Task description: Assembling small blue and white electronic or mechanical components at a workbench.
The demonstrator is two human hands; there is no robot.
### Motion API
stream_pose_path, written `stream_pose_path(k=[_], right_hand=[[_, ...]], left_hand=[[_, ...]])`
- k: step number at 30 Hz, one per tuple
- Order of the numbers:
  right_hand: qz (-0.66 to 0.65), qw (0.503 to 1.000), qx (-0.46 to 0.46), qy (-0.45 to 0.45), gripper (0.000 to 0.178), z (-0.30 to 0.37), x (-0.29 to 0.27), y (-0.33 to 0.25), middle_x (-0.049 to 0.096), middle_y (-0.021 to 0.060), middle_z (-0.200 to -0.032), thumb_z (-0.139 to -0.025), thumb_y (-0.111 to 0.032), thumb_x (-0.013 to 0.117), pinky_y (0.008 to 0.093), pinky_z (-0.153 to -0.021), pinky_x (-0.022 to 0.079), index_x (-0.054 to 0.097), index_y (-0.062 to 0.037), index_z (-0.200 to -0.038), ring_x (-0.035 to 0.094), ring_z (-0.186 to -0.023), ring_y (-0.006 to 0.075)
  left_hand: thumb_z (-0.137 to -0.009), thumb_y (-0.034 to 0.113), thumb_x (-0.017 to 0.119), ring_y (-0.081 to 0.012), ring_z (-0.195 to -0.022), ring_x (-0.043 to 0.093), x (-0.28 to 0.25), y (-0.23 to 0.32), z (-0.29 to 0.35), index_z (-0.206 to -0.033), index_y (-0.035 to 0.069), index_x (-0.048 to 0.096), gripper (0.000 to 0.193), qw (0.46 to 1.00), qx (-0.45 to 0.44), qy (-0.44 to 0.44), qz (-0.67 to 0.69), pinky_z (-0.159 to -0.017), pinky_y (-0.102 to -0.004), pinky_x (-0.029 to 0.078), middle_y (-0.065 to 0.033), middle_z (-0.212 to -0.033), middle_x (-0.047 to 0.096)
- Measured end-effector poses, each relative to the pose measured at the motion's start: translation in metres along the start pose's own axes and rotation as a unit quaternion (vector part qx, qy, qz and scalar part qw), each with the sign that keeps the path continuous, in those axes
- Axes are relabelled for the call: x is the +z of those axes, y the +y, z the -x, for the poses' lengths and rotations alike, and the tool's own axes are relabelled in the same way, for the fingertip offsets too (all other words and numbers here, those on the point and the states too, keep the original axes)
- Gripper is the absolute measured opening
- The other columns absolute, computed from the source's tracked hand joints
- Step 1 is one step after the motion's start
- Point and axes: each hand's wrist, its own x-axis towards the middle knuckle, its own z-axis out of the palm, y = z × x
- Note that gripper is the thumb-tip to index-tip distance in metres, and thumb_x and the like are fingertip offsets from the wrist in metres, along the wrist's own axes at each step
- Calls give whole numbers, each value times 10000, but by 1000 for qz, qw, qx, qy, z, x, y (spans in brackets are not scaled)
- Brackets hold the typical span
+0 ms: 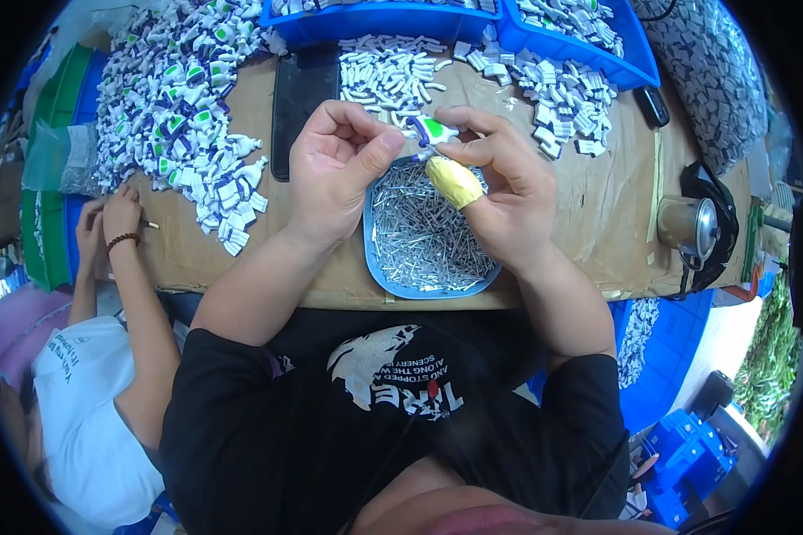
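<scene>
1. The right hand (509, 174) pinches a small white, purple and green figure piece (434, 131) between forefinger and thumb, the thumb wrapped in yellow tape (456, 183).
2. The left hand (341, 165) is turned partly palm-up, fingers curled, thumb and forefinger close together at the piece's left side; I can't tell whether they grasp anything.
3. Both elbows are bent, forearms angling inward over the table's near edge, so the piece sits above the far rim of a blue tub (368, 259) full of metal pins (428, 232).
4. The table (616, 214) is covered in brown board. Similar figure pieces (178, 98) are heaped on the left, curved white parts (384, 76) lie beyond the hands, and blocky white parts (567, 102) spread to the right.
5. A metal cup (682, 221) stands near the right edge; at left, a co-worker's hands (116, 214) rest by the heap.
6. Pale lettering crosses the person's black shirt (268, 419); small dark lettering marks the co-worker's white shirt (98, 419).
</scene>
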Motion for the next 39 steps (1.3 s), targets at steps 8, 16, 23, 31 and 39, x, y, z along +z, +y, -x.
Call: stream_pose_path(k=[8,16,23,31,39], right_hand=[[61,998,11,3,204,-1,1,-3,597,195,-1143,-767,16,709,321,-886,470,644,29,-960,592,-1058,246],[61,997,36,-5,178,0,2,-3,598,186,-1176,-741,2,710,342,-870,487,638,2,-903,605,-1061,285],[9,999,46,-25,170,1,1,2,532,224,-1247,-777,27,688,346,-962,427,584,34,-911,543,-1149,267],[-6,1000,29,-8,162,1,2,1,526,236,-1241,-781,28,681,354,-964,416,570,31,-899,540,-1139,262],[-43,998,43,-19,155,1,0,3,525,224,-1245,-802,2,676,353,-962,410,571,23,-913,539,-1132,258]], left_hand=[[-817,-3,701,-107,-876,593,-2,-1,2,-961,34,500,250,1000,-6,-13,26,-813,-233,488,-77,-932,619],[-811,-19,699,-115,-879,603,-3,0,2,-960,29,501,252,999,-16,-8,32,-825,-242,493,-96,-940,633],[-822,20,704,-84,-822,584,-3,1,1,-1000,14,523,254,997,-51,-15,49,-717,-199,474,-77,-925,629],[-851,55,685,-50,-752,532,0,1,2,-1083,-24,625,252,997,-65,-32,9,-643,-174,429,-42,-903,630],[-877,70,659,-41,-724,503,-2,0,0,-1085,-22,629,229,996,-69,-53,-20,-633,-179,409,-11,-872,607]])
